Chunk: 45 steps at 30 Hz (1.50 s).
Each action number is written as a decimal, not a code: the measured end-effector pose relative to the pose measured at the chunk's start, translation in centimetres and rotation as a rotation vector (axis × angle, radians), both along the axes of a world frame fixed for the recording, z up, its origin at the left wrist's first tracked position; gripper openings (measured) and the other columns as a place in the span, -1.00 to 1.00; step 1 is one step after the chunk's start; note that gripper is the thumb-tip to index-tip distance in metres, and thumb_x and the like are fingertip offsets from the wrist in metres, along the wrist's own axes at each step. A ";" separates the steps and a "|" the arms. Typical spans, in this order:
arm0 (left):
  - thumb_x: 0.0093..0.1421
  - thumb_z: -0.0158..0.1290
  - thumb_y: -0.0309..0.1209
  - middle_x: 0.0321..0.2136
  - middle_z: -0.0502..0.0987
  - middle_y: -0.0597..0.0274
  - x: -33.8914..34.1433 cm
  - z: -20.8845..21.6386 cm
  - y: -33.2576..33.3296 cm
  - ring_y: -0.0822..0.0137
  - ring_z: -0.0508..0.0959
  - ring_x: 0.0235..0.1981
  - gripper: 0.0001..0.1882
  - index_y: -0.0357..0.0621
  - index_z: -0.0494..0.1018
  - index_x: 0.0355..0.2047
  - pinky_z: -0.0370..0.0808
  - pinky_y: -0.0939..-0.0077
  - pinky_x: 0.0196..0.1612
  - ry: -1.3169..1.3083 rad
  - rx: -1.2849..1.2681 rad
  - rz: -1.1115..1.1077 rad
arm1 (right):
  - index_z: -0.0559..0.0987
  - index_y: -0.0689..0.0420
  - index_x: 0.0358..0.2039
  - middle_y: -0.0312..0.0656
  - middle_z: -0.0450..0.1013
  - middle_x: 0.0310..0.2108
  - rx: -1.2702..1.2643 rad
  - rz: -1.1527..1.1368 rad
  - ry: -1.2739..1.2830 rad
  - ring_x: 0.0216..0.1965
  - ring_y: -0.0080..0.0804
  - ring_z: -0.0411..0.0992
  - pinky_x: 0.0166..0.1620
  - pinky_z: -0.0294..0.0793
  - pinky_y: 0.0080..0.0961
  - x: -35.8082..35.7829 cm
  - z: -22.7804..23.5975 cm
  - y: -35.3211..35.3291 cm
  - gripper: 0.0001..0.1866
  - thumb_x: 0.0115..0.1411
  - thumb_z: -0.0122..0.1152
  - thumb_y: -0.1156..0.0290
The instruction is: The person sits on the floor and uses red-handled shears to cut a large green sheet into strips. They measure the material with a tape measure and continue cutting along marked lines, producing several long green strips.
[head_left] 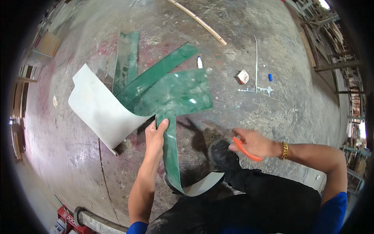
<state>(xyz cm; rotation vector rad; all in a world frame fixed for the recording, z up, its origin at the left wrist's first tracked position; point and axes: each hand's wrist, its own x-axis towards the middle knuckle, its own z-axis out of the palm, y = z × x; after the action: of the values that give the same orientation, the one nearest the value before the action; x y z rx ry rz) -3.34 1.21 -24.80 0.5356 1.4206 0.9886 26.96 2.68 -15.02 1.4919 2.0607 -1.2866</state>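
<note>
Head view: left hand (pixel 155 137) pinches the green strip (pixel 170 150) under its thumb, likely steadying it; rightward, the right hand (pixel 255 143) grips an orange-handled tool (pixel 245 150)

You can move your right hand (pixel 251 144) over the floor (pixel 290 117) toward its right edge, where wooden racks (pixel 343 56) stand. Toward the far edge, the marker (pixel 200 62) and the small boxy tool (pixel 242 77) lie in the way. The raised white flap (pixel 105 111) blocks leftward from your left hand (pixel 155 136); your shoe (pixel 224 156) blocks below the right.
</note>
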 end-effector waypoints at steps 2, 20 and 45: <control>0.20 0.04 -0.32 -0.37 0.49 0.34 -0.9 -1.2 1.4 0.52 0.44 -0.43 -0.70 -0.29 0.43 -0.16 0.38 0.60 -0.35 -0.014 -0.021 -0.029 | 0.35 0.27 -0.11 0.16 0.40 -0.28 0.329 0.030 -0.041 -0.19 0.09 0.39 -0.13 0.40 -0.15 2.9 -2.6 0.0 -0.45 0.10 0.14 0.05; 0.13 0.02 -0.48 -0.49 0.52 0.25 -7.6 3.5 -5.4 0.48 0.47 -0.52 -0.84 -0.32 0.48 -0.32 0.41 0.58 -0.43 0.173 -0.073 0.102 | 0.38 0.11 0.09 0.08 0.21 0.15 0.665 0.435 0.267 0.14 0.03 0.19 0.19 0.06 -0.01 -12.8 -9.1 17.8 -0.35 0.11 0.04 -0.08; 0.05 0.14 -0.34 -0.38 0.50 0.01 -6.0 0.5 -14.2 0.02 0.51 -0.35 -0.75 -0.25 0.46 -0.33 0.44 0.30 -0.27 0.878 0.258 0.187 | 0.39 0.21 0.02 0.10 0.29 0.01 0.955 0.321 0.031 0.08 0.13 0.21 0.17 0.17 -0.13 8.6 -13.0 16.0 -0.51 0.03 0.17 0.44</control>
<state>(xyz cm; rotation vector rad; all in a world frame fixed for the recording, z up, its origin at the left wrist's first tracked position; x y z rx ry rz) -9.36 -13.02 -24.27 1.1339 2.1544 1.1527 35.59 18.66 -27.99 1.3103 2.9649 -0.1600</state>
